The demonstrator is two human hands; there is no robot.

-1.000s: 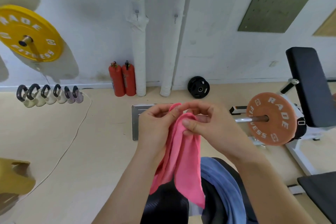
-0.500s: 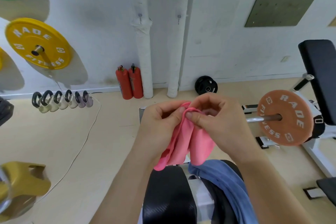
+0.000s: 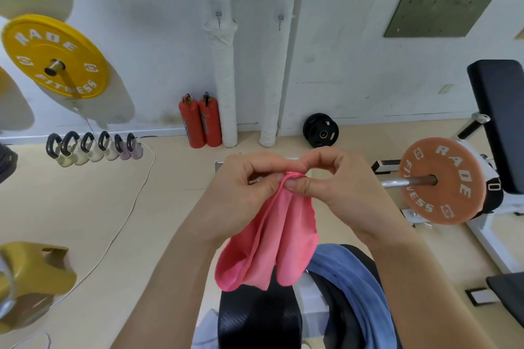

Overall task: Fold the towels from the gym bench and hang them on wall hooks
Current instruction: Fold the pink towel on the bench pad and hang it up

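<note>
**Pinching the pink towel above the bench**

Holding: both hands meet near frame centre. Left hand has thumb and forefinger closed together on the gathered top edge of the pink towel; right hand pinches the same bunched edge from the 3 o'clock side, thumb tip pressed flat onto the cloth. The two grips touch each other at the fold.

Towel: hangs from the pinch toward 6 o'clock in loose doubled folds. Its lower hem hangs in front of the black bench pad; contact with the pad cannot be told.

Second item: blue towel lies draped over the bench, at 5 o'clock from the pink one, its upper end just beside the pink hem.

Wall, 12 o'clock: two small hooks, the left hook over a white wrapped pipe, the right hook just beside it. Both are bare.

Surroundings: two red extinguishers stand at the pipe's base. Yellow weight plate is mounted on the wall at 10 o'clock; a row of kettlebells sits below it on the floor. Orange plate sits on a bar at 3 o'clock. Small black plate leans against the wall at 1 o'clock.
</note>
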